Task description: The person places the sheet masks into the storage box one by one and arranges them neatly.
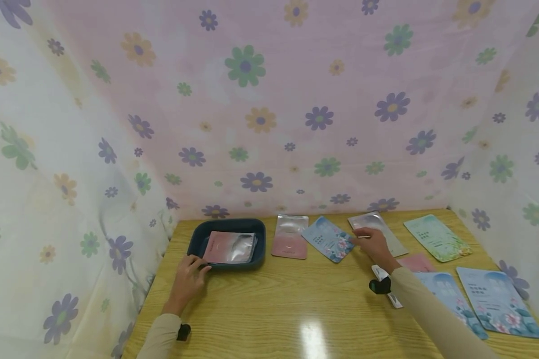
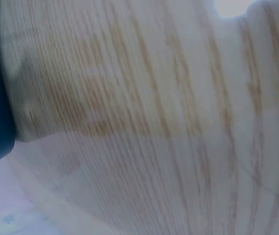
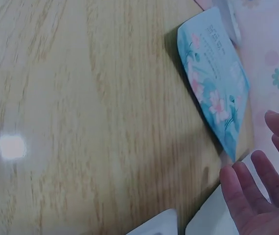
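My left hand (image 1: 188,281) holds the front-left corner of a dark blue plastic tray (image 1: 226,267), its fingers over the rim. Several pink and silver flat packets (image 1: 229,248) lie stacked in the tray. At the back right, my right hand (image 1: 374,247) reaches over the table with fingers spread and slightly bent. Its fingertips are beside the right corner of a blue flowered packet (image 1: 325,238); in the right wrist view that packet (image 3: 213,83) lies just past the fingers, with nothing gripped. Beneath the hand is a silver-beige packet (image 1: 388,234), partly covered.
A pink and silver packet (image 1: 290,239) lies right of the tray. Rightward are a green packet (image 1: 436,238), a pink packet (image 1: 416,263), two larger blue flowered packets (image 1: 500,301), (image 1: 449,299) and a narrow white item (image 1: 394,300). Flowered cloth (image 1: 260,149) hangs around the wooden table (image 1: 260,309).
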A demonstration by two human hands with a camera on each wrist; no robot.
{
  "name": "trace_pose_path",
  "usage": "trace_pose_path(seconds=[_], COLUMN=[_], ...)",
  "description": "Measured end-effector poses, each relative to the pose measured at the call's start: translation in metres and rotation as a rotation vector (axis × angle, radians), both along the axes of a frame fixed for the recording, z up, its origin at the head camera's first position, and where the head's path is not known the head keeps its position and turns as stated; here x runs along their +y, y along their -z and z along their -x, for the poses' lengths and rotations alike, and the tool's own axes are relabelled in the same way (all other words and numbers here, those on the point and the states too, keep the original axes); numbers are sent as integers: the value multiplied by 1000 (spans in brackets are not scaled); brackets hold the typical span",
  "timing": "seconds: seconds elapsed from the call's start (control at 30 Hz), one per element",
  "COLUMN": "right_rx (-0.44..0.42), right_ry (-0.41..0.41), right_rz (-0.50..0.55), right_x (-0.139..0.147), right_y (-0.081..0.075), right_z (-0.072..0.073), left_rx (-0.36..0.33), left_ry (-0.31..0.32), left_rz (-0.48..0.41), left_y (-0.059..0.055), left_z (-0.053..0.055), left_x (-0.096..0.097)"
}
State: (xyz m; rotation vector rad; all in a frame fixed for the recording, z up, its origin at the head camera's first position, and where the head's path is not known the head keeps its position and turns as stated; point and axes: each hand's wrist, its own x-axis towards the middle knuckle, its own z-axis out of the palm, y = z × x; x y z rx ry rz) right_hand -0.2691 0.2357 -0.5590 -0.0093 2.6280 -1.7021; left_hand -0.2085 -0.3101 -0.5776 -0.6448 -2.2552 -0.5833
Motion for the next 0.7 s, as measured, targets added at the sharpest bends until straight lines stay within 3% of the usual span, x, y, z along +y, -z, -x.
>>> trace_pose_path(seconds=[0.4, 0.7], right_rx=[-23, -8], right_ry=[9, 84], right_rz=[60, -75], right_x=[-3, -13], right_y=[14, 19], right_z=[7, 8], left_rx=[3, -23], left_ry=[0, -9], left_rz=[-9, 13], left_y=[-2, -3], left_z=[-1, -3], left_x=[-2, 1])
